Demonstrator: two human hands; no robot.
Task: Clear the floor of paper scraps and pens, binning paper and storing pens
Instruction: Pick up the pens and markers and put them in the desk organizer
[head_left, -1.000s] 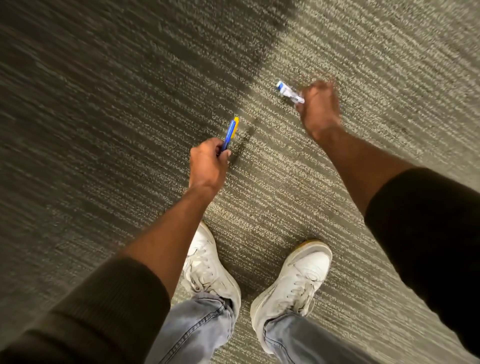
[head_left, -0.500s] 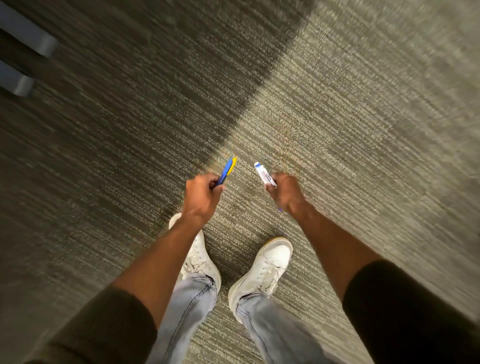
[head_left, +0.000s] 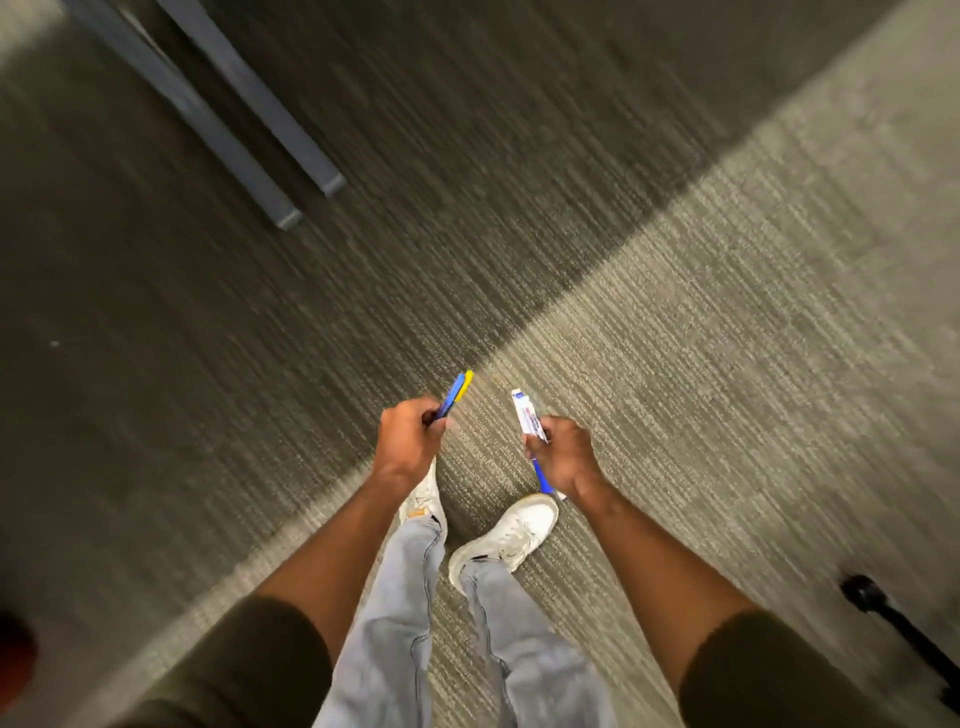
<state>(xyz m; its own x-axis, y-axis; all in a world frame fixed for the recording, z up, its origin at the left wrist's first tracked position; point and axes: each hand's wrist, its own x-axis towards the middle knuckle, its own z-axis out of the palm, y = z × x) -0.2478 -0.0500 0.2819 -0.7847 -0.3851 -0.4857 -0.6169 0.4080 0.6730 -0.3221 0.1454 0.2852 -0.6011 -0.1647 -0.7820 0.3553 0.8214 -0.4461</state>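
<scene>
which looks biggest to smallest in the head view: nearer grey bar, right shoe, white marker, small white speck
1. nearer grey bar
2. right shoe
3. white marker, partly hidden by the right hand
4. small white speck

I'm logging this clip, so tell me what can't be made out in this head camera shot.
- Blue and yellow pens: lower ends hidden inside the left hand; exact count unclear.
- White marker: label print too small and blurred.
- Pale speck on the carpet: too small to identify.
- Black object: cut off by the right edge.

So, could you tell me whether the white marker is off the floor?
Off the floor: the right hand grips the white marker above the carpet.
</scene>
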